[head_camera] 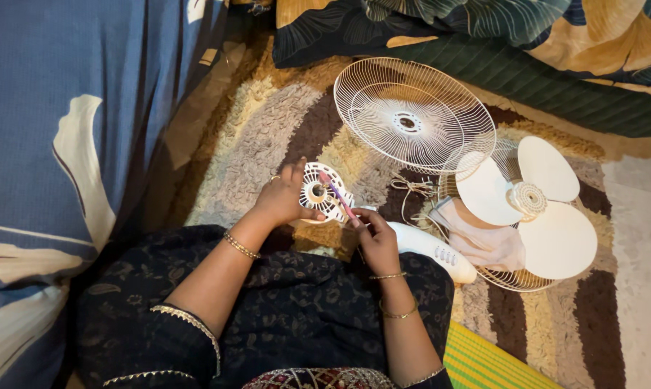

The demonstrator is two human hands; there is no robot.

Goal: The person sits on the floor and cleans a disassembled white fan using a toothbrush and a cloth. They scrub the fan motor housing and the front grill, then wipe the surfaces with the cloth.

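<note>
Single head view, looking steeply down, close over lap and rug (268,137).

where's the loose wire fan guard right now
In the head view the wire fan guard lies flat on the striped rug, above and right of both hands, just upper left of the white fan blades.

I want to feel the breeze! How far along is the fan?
Done: wire guard off, lying on the rug. In hand: left hand holds a round vented part; right hand works it with a purple tool. Left: the blades lie loose.
</note>
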